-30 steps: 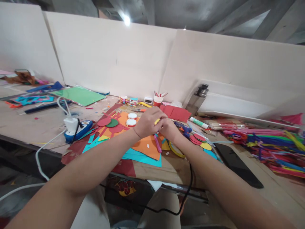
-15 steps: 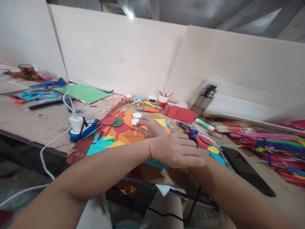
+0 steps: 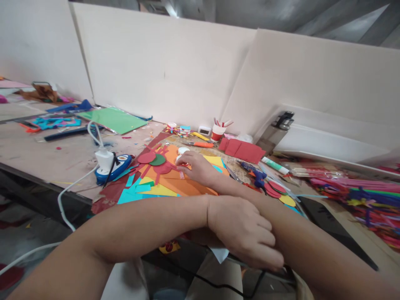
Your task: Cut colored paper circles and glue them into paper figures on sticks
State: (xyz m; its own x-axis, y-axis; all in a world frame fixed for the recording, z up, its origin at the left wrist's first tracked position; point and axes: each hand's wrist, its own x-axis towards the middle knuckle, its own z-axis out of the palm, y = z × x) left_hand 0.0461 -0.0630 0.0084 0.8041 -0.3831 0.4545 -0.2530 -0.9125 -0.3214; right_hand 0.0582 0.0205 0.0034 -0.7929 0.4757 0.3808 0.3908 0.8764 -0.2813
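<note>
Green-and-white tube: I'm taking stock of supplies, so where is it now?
In the head view, the green-and-white tube lies right of centre on the table, between the bright red sheets on its left and the wrapped thin sticks on its right.

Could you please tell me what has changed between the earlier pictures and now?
The right hand has moved left, near the white round pieces; the left hand has crossed right and down, toward the near edge of the table. Earlier they met, a yellow bit between them, no longer visible; whether either holds anything I cannot tell. The green disc and paper cup stayed put.
</note>
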